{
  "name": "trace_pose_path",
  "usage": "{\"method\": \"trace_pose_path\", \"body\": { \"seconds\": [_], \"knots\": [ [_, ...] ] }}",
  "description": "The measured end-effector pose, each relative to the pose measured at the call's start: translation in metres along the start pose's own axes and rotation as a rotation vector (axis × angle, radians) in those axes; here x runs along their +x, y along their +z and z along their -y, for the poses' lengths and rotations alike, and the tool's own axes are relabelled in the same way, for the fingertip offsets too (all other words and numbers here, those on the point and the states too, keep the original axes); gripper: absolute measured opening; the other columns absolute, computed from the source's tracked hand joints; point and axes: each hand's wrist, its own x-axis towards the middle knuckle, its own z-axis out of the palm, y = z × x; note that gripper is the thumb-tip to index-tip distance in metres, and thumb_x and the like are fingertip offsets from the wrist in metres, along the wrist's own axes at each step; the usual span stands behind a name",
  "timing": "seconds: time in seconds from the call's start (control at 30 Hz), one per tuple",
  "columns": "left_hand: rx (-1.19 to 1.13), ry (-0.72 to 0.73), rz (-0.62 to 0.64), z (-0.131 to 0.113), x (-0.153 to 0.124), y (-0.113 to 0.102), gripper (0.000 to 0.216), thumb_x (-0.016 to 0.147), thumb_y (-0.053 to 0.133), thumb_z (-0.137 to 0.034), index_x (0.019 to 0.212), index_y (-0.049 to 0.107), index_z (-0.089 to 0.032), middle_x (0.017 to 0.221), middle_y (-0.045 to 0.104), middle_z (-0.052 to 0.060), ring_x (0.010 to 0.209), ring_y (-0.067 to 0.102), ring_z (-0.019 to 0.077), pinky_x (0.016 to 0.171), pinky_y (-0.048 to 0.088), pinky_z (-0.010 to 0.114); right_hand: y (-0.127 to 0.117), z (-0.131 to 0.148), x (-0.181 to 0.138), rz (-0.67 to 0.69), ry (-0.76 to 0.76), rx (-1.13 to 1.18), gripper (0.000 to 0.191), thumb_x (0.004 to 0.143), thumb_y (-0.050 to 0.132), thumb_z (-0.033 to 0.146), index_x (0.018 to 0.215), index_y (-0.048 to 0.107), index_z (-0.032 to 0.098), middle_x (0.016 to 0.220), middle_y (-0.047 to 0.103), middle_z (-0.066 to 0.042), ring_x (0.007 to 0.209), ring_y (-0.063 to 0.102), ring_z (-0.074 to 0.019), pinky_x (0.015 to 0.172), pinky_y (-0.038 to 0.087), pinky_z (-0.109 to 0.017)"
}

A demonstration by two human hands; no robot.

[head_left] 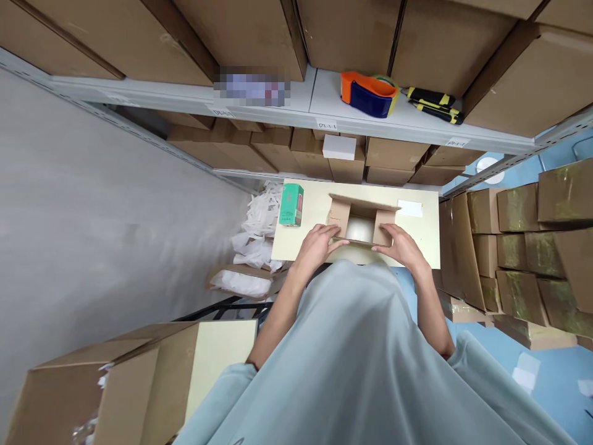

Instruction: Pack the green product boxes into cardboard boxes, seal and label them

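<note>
A small cardboard box (340, 213) sits on the pale yellow tabletop (365, 189), its top flaps unfolded and something white visible inside. At its near left corner, my left hand (320, 243) grips the box, fingers over the left flap and thumb along the near edge. My right hand (402, 245) holds the near right corner in the same way. Left of the box stands a green carton (291, 205). Beyond the box's right side lies a white paper slip (410, 208).
A metal shelf (296, 114) with cardboard boxes spans the far side; an orange and blue tape dispenser (370, 96) and yellow-black utility knives (433, 105) lie on it. Stacked boxes (519, 247) line the right. Crumpled white paper (264, 213) and a large open box (125, 389) are left.
</note>
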Motion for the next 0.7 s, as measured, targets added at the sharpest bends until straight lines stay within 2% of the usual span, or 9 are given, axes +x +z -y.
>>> {"method": "trace_pose_path", "body": {
  "seconds": [0.1, 0.13, 0.2, 0.3, 0.37, 0.43, 0.53, 0.6, 0.7],
  "knots": [
    [0.045, -0.115, -0.012, 0.001, 0.013, 0.001, 0.032, 0.079, 0.104, -0.045, 0.093, 0.081, -0.026, 0.104, 0.085, 0.013, 0.124, 0.075, 0.0379, 0.121, 0.054, 0.041, -0.002, -0.003, 0.003, -0.091, 0.075, -0.073, 0.069, 0.090, 0.093, 0.054, 0.148, 0.072, 0.024, 0.143, 0.075, -0.017, 0.135, 0.071, -0.0429, 0.118, 0.059, -0.060],
    [0.081, -0.174, -0.016, 0.000, 0.017, 0.002, 0.033, 0.079, 0.104, -0.041, 0.098, 0.081, -0.025, 0.108, 0.085, 0.013, 0.127, 0.075, 0.0387, 0.122, 0.054, 0.043, 0.000, -0.004, 0.004, -0.144, 0.108, -0.106, 0.074, 0.090, 0.092, 0.055, 0.152, 0.069, 0.022, 0.142, 0.074, -0.019, 0.136, 0.070, -0.0438, 0.117, 0.060, -0.061],
    [0.241, -0.221, -0.019, -0.002, 0.024, 0.003, 0.047, 0.085, 0.099, -0.034, 0.125, 0.079, -0.022, 0.130, 0.081, 0.017, 0.135, 0.072, 0.0415, 0.123, 0.055, 0.049, 0.006, -0.006, 0.007, -0.257, 0.159, -0.160, 0.090, 0.093, 0.087, 0.059, 0.166, 0.054, 0.019, 0.147, 0.068, -0.023, 0.138, 0.068, -0.0458, 0.113, 0.062, -0.063],
    [0.542, -0.073, -0.027, -0.002, 0.035, 0.004, 0.090, 0.093, 0.091, -0.033, 0.169, 0.047, -0.014, 0.171, 0.051, 0.029, 0.156, 0.057, 0.0472, 0.125, 0.054, 0.058, 0.016, -0.010, 0.009, -0.334, 0.179, -0.171, 0.104, 0.103, 0.072, 0.064, 0.182, 0.023, 0.018, 0.162, 0.055, -0.028, 0.136, 0.069, -0.0458, 0.103, 0.067, -0.063],
    [0.631, 0.075, -0.005, 0.002, 0.043, 0.003, 0.102, 0.092, 0.092, -0.034, 0.175, 0.037, -0.016, 0.182, 0.034, 0.030, 0.169, 0.040, 0.0495, 0.130, 0.048, 0.062, 0.019, -0.013, 0.009, -0.332, 0.159, -0.163, 0.099, 0.106, 0.066, 0.066, 0.182, 0.021, 0.021, 0.171, 0.046, -0.028, 0.137, 0.069, -0.0454, 0.100, 0.069, -0.062],
    [0.654, 0.195, 0.055, 0.008, 0.049, 0.002, 0.092, 0.090, 0.095, -0.036, 0.169, 0.048, -0.022, 0.182, 0.038, 0.024, 0.173, 0.031, 0.0489, 0.135, 0.043, 0.065, 0.019, -0.017, 0.007, -0.330, 0.125, -0.166, 0.086, 0.107, 0.067, 0.065, 0.175, 0.038, 0.021, 0.174, 0.043, -0.027, 0.144, 0.066, -0.0451, 0.106, 0.067, -0.062],
    [0.600, 0.253, 0.139, 0.019, 0.053, 0.004, 0.053, 0.094, 0.091, -0.044, 0.140, 0.071, -0.026, 0.156, 0.065, 0.018, 0.162, 0.049, 0.0442, 0.133, 0.046, 0.062, 0.019, -0.025, 0.005, -0.310, 0.080, -0.152, 0.061, 0.105, 0.070, 0.065, 0.147, 0.062, 0.021, 0.172, 0.047, -0.025, 0.153, 0.060, -0.0445, 0.118, 0.060, -0.063],
    [0.535, 0.235, 0.121, 0.027, 0.055, 0.008, 0.032, 0.103, 0.080, -0.047, 0.125, 0.075, -0.026, 0.143, 0.070, 0.016, 0.150, 0.060, 0.0383, 0.130, 0.050, 0.057, 0.023, -0.030, 0.006, -0.288, 0.068, -0.084, 0.056, 0.103, 0.071, 0.069, 0.134, 0.063, 0.023, 0.174, 0.047, -0.026, 0.159, 0.054, -0.0434, 0.122, 0.056, -0.061],
    [0.428, 0.170, 0.016, 0.042, 0.063, 0.018, 0.024, 0.108, 0.072, -0.047, 0.114, 0.073, -0.024, 0.159, 0.061, 0.019, 0.156, 0.056, 0.0352, 0.131, 0.048, 0.054, 0.036, -0.035, 0.013, -0.281, 0.086, 0.106, 0.054, 0.105, 0.062, 0.074, 0.127, 0.054, 0.026, 0.183, 0.039, -0.027, 0.166, 0.048, -0.0390, 0.121, 0.054, -0.055]
  ]
}}
